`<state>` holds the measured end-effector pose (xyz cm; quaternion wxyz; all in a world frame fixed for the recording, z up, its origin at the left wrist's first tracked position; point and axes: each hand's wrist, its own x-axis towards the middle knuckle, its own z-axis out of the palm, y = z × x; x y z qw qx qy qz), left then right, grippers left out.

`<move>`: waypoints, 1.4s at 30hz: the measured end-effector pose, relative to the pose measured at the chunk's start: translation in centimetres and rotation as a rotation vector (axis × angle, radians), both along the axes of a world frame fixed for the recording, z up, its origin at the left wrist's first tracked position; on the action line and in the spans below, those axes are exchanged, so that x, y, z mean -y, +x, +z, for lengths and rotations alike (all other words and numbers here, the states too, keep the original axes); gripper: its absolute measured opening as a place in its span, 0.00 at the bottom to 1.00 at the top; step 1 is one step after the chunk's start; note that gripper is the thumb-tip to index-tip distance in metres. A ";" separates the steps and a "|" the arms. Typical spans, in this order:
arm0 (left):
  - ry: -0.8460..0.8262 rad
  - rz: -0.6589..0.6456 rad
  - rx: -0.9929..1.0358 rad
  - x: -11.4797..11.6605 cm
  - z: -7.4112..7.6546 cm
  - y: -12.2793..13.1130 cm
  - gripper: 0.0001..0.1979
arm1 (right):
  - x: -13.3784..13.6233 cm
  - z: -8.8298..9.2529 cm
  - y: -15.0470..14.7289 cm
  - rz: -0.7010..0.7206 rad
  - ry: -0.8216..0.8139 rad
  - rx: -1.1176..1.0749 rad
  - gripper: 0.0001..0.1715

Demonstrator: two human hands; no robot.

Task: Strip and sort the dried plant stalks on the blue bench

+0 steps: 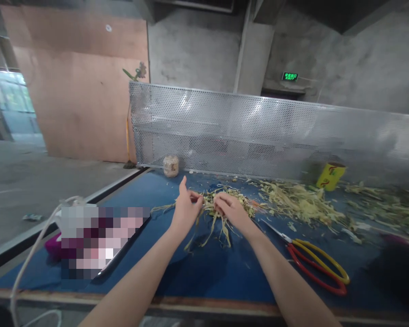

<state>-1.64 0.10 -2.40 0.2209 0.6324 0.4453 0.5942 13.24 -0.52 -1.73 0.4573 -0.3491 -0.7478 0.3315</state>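
Note:
Both my hands reach out over a blue table top (211,268). My left hand (185,207) pinches pale straw-like strips (215,223) between thumb and fingers. My right hand (231,208) is curled, knuckles up, on the same small bundle of dried plant strips, whose loose ends trail toward me. The two hands sit close together, almost touching, at the middle of the table.
Scissors with red and yellow handles (315,262) lie right of my right arm. A larger heap of dried strips (303,204) spreads at the back right, near a yellow can (330,176). A small jar (171,166) stands by the perforated metal panel (259,131). A white cable (34,247) runs at the left.

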 end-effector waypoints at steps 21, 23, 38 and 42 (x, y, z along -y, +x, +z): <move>0.072 -0.004 0.019 1.4 1.6 0.3 0.26 | -0.2 -0.8 -0.6 -0.079 0.051 0.143 0.09; 0.081 0.006 0.046 1.3 1.6 0.3 0.26 | -0.2 -0.5 -0.6 -0.054 -0.036 0.098 0.08; -0.446 -0.440 0.312 0.8 1.1 0.7 0.37 | -0.6 0.3 -0.1 0.007 -0.171 -0.106 0.09; -0.491 -0.500 0.366 1.1 1.4 0.5 0.35 | -0.4 0.4 0.0 0.020 -0.168 -0.110 0.11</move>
